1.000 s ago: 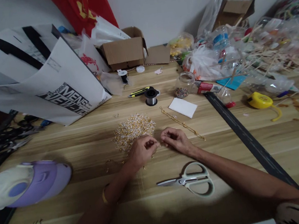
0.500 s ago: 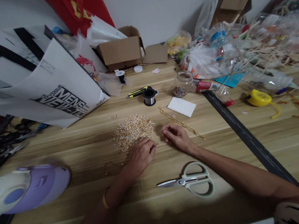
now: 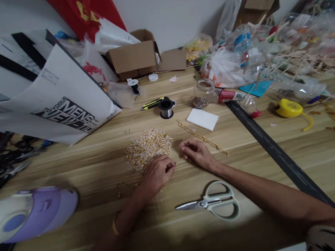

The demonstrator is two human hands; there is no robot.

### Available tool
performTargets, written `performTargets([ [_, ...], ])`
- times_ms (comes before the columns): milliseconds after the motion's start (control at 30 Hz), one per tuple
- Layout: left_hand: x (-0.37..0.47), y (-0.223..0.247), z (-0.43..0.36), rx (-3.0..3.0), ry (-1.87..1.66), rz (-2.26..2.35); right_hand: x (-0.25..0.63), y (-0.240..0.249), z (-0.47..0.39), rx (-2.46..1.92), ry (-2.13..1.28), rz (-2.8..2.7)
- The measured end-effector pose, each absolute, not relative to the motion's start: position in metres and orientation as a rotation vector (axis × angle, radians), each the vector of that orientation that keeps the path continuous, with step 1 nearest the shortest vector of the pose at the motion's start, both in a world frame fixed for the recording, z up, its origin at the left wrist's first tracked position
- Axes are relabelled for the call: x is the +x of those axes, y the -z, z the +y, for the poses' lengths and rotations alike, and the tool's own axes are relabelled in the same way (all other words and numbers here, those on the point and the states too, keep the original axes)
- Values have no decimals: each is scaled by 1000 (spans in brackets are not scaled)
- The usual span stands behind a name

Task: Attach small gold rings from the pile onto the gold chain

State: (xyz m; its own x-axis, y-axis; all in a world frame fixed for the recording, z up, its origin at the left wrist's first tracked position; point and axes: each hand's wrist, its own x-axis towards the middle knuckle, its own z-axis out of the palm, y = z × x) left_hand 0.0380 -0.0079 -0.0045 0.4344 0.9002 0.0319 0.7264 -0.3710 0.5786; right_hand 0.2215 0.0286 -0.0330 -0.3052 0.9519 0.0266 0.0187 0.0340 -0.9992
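Note:
My left hand [image 3: 158, 172] is closed in a pinch, at the near edge of a heap of small gold and clear beaded links [image 3: 148, 146]. A tiny gold bit pokes out at its fingertips, and a thin gold beaded chain [image 3: 127, 183] trails from under the hand to the left. Just to the right, my right hand [image 3: 197, 152] is also pinched closed; whatever is between its fingers is too small to make out. Beyond it lies another gold beaded chain [image 3: 203, 138], stretched out on the wooden table. Scissors with pale green handles [image 3: 214, 201] rest nearer to me, blades slightly apart.
A wire spool [image 3: 166, 108], a yellow-black cutter [image 3: 152, 103], a white card [image 3: 202, 119] and a bead jar [image 3: 203, 94] stand behind the hands. A purple-white bottle [image 3: 41, 214] lies left, a yellow tape measure [image 3: 288, 108] right. Bags and plastic clutter fill the back.
Both hands stay nearly in place, their fingers still pinched. The whole view has shifted very slightly; the objects on the table keep their places.

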Motion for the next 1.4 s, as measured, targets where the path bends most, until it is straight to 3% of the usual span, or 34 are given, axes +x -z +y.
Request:
performTargets([
  [533, 34, 31, 2, 1516, -808, 1309, 223, 34, 32, -1021, -1451, -1326],
  [1400, 33, 26, 0, 1845, -672, 1363, 222, 33, 33, -929, -1474, -1226],
])
